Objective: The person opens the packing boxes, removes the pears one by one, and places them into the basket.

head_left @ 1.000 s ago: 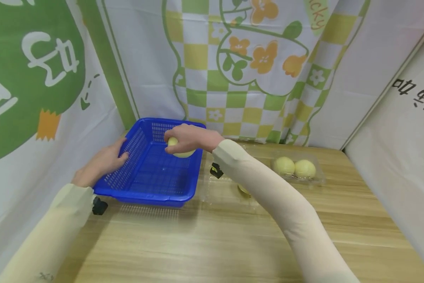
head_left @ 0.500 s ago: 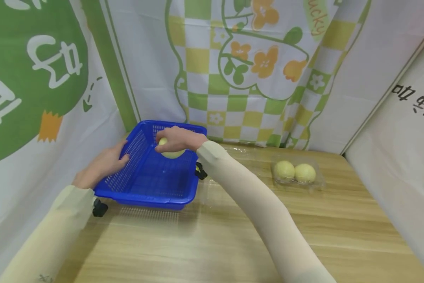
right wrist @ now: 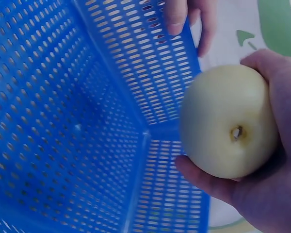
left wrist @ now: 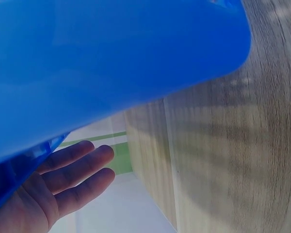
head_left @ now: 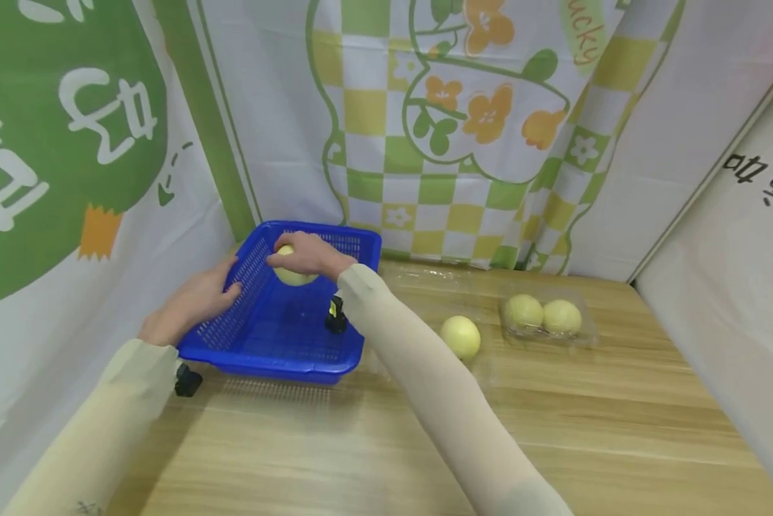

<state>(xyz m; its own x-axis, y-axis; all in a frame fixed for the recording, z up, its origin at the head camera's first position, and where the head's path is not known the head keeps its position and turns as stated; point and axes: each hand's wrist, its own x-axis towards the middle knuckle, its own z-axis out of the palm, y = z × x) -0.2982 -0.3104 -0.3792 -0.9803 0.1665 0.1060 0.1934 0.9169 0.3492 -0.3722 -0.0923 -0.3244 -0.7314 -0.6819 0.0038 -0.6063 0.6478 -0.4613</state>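
Note:
My right hand (head_left: pixel 309 252) grips a round, pale yellow pear (head_left: pixel 294 276) above the blue slotted basket (head_left: pixel 270 342). In the right wrist view, a small brown hollow marks the pear (right wrist: pixel 223 121). The pear is held apart from the basket floor, which shows bare. On the basket's left side, my left hand (head_left: pixel 196 304) holds the rim, thumb inside and fingers along the outer wall. The left wrist view shows several fingers of the left hand (left wrist: pixel 68 179) extended beside the blue wall.
Another pale yellow pear (head_left: pixel 460 337) sits right of the basket, by thin clear plastic packaging (head_left: pixel 428 276). Farther right, a clear plastic box (head_left: pixel 586 337) contains two more pears (head_left: pixel 543 315). Printed cloth (head_left: pixel 361 143) hangs behind and along both sides of the wooden table (head_left: pixel 264 459).
My right hand has moved left over the basket with the pear. The pear on the table, mostly hidden behind the right arm before, now shows. My left hand stays on the rim.

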